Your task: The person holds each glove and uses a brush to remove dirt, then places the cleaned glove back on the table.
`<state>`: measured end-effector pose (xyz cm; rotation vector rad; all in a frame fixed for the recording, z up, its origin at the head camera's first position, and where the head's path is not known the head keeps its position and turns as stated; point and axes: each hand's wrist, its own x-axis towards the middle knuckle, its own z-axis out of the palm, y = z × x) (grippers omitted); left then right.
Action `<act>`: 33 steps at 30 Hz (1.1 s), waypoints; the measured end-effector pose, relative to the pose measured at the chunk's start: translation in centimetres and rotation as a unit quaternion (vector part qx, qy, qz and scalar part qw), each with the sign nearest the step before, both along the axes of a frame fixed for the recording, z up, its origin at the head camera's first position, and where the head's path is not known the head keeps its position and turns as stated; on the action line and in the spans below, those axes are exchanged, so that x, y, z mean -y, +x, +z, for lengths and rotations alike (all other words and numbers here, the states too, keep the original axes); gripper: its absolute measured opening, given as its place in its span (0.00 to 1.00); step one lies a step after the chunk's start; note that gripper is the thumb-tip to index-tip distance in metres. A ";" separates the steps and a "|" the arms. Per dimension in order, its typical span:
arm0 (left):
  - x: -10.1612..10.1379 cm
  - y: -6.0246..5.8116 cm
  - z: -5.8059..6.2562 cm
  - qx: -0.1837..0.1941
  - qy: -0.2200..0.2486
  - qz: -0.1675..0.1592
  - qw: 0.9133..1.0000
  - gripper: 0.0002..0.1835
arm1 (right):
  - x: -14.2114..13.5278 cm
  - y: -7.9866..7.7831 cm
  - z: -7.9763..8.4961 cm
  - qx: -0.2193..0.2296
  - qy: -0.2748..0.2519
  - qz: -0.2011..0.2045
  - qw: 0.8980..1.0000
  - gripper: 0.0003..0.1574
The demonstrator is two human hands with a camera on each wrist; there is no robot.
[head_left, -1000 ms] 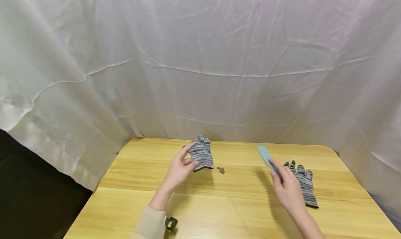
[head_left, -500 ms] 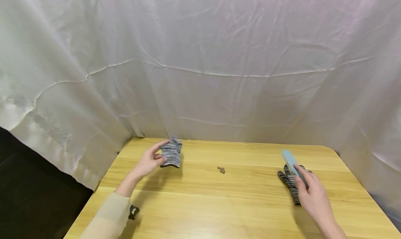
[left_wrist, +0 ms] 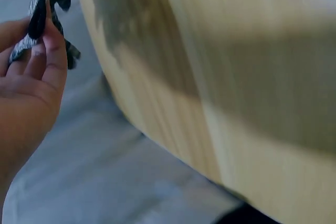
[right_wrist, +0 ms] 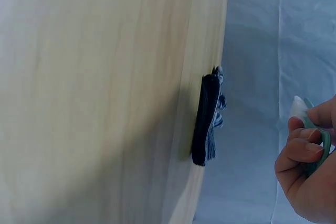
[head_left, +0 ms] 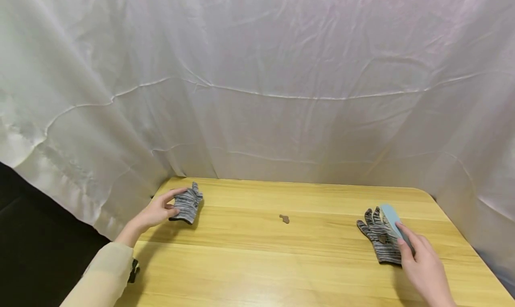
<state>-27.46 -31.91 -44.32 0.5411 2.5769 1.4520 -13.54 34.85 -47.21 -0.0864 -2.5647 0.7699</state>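
Observation:
At the table's back left, my left hand point(head_left: 157, 211) pinches a grey-striped knit glove point(head_left: 187, 205) by its cuff end, and the glove's shadow falls on the wood. The left wrist view shows its dark cuff point(left_wrist: 38, 22) between thumb and fingers. My right hand point(head_left: 424, 258) grips the handle of a light-blue hairbrush point(head_left: 390, 215), partly hidden by the fingers. The brush head overlaps a second striped glove point(head_left: 371, 230), which lies with fingers pointing away. This glove bears a brown spot point(head_left: 382, 239). In the right wrist view, the lying glove point(right_wrist: 207, 121) sits apart from the hand.
A small brown patch point(head_left: 284, 219) marks the middle of the wooden table point(head_left: 257, 262). Pale curtain cloth point(head_left: 265, 119) hangs right behind the table's back edge and along both sides. Black fabric point(head_left: 44, 235) shows at lower left.
My left hand has carried its glove leftward, from near the middle to the back left. My right hand has brought the hairbrush to the right and nearer, over the lying glove.

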 end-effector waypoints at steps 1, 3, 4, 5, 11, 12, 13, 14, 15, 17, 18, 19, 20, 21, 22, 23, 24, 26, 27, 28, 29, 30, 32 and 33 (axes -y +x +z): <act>0.6 0.1 -0.1 0.001 -0.013 -0.001 1.000 0.39 | -0.1 0.1 0.0 0.002 -0.002 0.000 1.000 0.28; 1.5 0.2 -0.2 0.003 -0.042 -0.009 0.999 0.39 | -0.3 0.2 0.1 0.005 0.000 -0.002 1.000 0.28; 1.8 0.3 -0.3 0.005 -0.052 -0.012 0.999 0.40 | -0.4 0.2 0.1 0.007 0.000 -0.003 1.000 0.28; 2.1 0.4 -0.3 0.009 -0.062 -0.013 0.998 0.40 | -0.5 0.2 0.0 0.008 0.001 -0.004 1.000 0.28; 3.3 0.8 -1.0 0.018 -0.108 0.007 0.994 0.42 | -0.7 0.3 -0.2 0.014 0.002 -0.007 1.000 0.29; 3.4 0.8 -1.1 0.019 -0.115 0.014 0.993 0.43 | -0.8 0.3 -0.2 0.014 0.002 -0.008 1.000 0.29; 3.5 0.8 -1.2 0.013 -0.130 0.019 0.991 0.43 | -0.8 0.3 -0.2 0.015 0.002 -0.008 1.000 0.29; 3.7 0.9 -1.4 0.013 -0.141 0.025 0.990 0.43 | -0.9 0.3 -0.2 0.015 0.002 -0.008 1.000 0.29; 3.8 0.9 -1.6 0.013 -0.152 0.033 0.988 0.42 | -0.9 0.3 -0.3 0.016 0.003 -0.008 1.000 0.29; 4.0 0.9 -1.9 0.013 -0.173 0.046 0.984 0.41 | -1.0 0.2 -0.3 0.019 0.004 -0.008 1.000 0.29; 4.0 0.9 -2.0 0.011 -0.182 0.051 0.982 0.41 | -1.0 0.2 -0.3 0.021 0.004 -0.008 1.000 0.29; 4.1 0.9 -2.2 0.010 -0.192 0.056 0.980 0.40 | -1.0 0.2 -0.3 0.024 0.004 -0.008 1.000 0.29; 4.1 0.9 -2.3 0.013 -0.196 0.062 0.979 0.40 | -1.0 0.3 -0.3 0.027 0.004 -0.007 1.000 0.29; 4.1 0.9 -2.4 0.017 -0.198 0.067 0.978 0.40 | -1.0 0.3 -0.2 0.031 0.005 -0.007 0.999 0.29; 4.1 0.8 -2.5 0.015 -0.207 0.068 0.976 0.39 | -1.0 0.3 -0.2 0.034 0.004 -0.006 0.999 0.29; 4.1 0.8 -2.5 0.010 -0.220 0.066 0.973 0.38 | -1.0 0.3 -0.2 0.037 0.004 -0.006 0.999 0.29; 4.1 0.8 -2.5 0.006 -0.232 0.065 0.971 0.38 | -1.0 0.3 -0.2 0.040 0.004 -0.006 0.999 0.30; 4.0 0.8 -2.5 -0.005 -0.257 0.063 0.964 0.36 | -0.9 0.3 -0.1 0.045 0.005 -0.007 0.999 0.30; 4.0 0.8 -2.5 -0.010 -0.267 0.061 0.962 0.36 | -0.9 0.4 -0.1 0.045 0.006 -0.007 0.999 0.29; 3.9 0.8 -2.5 -0.013 -0.277 0.058 0.959 0.36 | -0.9 0.4 -0.1 0.044 0.007 -0.008 0.999 0.29; 3.8 0.9 -2.5 -0.013 -0.284 0.060 0.957 0.36 | -0.8 0.4 -0.1 0.042 0.008 -0.008 0.999 0.29; 3.7 0.9 -2.5 -0.010 -0.285 0.061 0.956 0.36 | -0.8 0.4 -0.1 0.042 0.009 -0.008 0.999 0.29; 3.6 1.0 -2.6 0.003 -0.286 0.066 0.956 0.35 | -0.8 0.4 -0.1 0.041 0.011 -0.008 0.999 0.29; 3.4 1.1 -2.6 0.010 -0.285 0.071 0.956 0.35 | -0.7 0.4 0.0 0.042 0.011 -0.008 0.999 0.29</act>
